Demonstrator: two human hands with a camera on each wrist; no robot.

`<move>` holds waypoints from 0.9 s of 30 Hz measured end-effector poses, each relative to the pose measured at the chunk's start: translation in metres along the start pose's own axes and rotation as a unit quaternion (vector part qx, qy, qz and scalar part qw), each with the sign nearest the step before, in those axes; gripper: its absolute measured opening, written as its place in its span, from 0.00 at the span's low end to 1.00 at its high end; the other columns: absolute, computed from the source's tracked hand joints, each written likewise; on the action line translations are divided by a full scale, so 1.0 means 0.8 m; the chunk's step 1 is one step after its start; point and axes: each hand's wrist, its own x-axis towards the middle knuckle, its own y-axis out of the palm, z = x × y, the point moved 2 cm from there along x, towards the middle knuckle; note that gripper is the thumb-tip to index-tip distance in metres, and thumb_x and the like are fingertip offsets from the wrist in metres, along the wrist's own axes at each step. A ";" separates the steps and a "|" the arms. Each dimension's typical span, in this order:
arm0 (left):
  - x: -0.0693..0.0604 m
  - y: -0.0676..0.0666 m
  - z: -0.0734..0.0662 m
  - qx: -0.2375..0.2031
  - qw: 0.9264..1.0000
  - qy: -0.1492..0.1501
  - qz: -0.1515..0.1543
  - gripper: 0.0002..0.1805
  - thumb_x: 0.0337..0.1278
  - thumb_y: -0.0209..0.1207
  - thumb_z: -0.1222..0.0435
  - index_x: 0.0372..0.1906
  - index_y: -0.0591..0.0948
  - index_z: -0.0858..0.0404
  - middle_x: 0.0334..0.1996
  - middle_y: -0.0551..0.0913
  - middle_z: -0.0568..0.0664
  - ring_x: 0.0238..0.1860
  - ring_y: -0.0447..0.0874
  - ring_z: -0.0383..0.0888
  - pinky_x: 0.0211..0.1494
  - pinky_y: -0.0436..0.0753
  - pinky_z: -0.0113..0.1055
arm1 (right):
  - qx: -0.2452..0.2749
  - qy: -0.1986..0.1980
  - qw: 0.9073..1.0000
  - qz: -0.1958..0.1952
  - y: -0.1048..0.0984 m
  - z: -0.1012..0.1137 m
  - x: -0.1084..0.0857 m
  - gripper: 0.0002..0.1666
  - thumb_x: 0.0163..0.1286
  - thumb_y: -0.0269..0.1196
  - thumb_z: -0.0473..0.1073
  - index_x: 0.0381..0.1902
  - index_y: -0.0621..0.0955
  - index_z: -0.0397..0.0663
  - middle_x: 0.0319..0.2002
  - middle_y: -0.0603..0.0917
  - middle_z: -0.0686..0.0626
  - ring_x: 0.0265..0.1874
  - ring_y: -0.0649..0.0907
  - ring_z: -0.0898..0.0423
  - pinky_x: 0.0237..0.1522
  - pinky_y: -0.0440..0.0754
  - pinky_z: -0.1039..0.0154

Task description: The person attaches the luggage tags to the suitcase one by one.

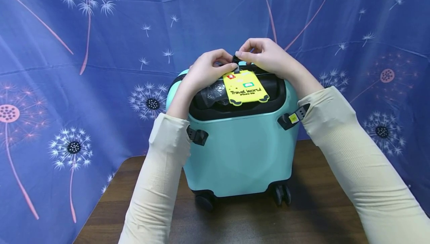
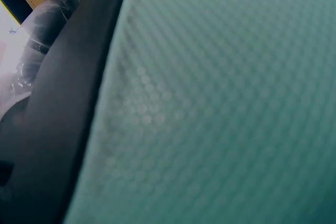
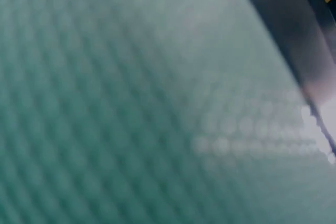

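Observation:
A turquoise suitcase point(image 1: 242, 154) stands upright, with a yellow luggage tag point(image 1: 246, 93) reading "Travel World" lying over its black top recess. The tag's black strap point(image 1: 236, 59) rises between the two hands. My left hand point(image 1: 209, 67) pinches the strap near the tag, thumb at the tag's upper edge. With thumb and index finger my right hand point(image 1: 268, 58) pinches the strap's upper end. Fingers partly hide the strap's fastening. Both wrist views show mostly the blurred, textured suitcase shell point(image 2: 220, 98); neither hand's grip shows there.
Clear plastic film point(image 1: 216, 91) covers a dark part in the recess, left of the tag. The suitcase rests on its black wheels point(image 1: 281, 194) on a brown wooden table point(image 1: 248, 223). A blue dandelion-print cloth point(image 1: 111, 98) hangs close behind.

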 end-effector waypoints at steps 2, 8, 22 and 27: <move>0.000 0.000 0.000 -0.003 1.000 0.002 0.000 0.14 0.61 0.58 0.53 0.48 0.79 0.54 0.45 0.82 0.44 0.47 0.80 0.37 0.58 0.71 0.37 | -0.002 0.009 1.000 0.009 0.000 0.001 0.000 0.19 0.70 0.55 0.54 0.47 0.78 0.46 0.40 0.76 0.52 0.39 0.74 0.56 0.44 0.70 0.64; 0.000 0.000 0.000 -0.001 1.000 0.003 -0.001 0.14 0.61 0.58 0.53 0.49 0.79 0.54 0.45 0.82 0.44 0.47 0.80 0.37 0.58 0.70 0.37 | 0.009 0.016 1.000 0.018 -0.001 0.001 -0.001 0.19 0.70 0.54 0.54 0.48 0.78 0.47 0.42 0.77 0.51 0.43 0.74 0.56 0.47 0.70 0.63; 0.000 0.001 -0.001 -0.010 1.000 -0.009 0.002 0.16 0.61 0.58 0.53 0.50 0.80 0.54 0.47 0.82 0.44 0.48 0.79 0.37 0.59 0.70 0.37 | 0.019 -0.002 1.000 -0.011 -0.001 -0.004 0.001 0.10 0.68 0.58 0.50 0.39 0.79 0.51 0.34 0.77 0.53 0.36 0.75 0.57 0.43 0.71 0.63; -0.001 0.000 -0.001 -0.012 1.000 -0.012 -0.001 0.16 0.61 0.57 0.53 0.49 0.80 0.55 0.47 0.82 0.44 0.48 0.79 0.37 0.60 0.69 0.38 | 0.023 0.001 1.000 0.004 -0.001 -0.002 0.001 0.19 0.69 0.55 0.55 0.48 0.79 0.49 0.38 0.79 0.54 0.39 0.75 0.56 0.45 0.71 0.62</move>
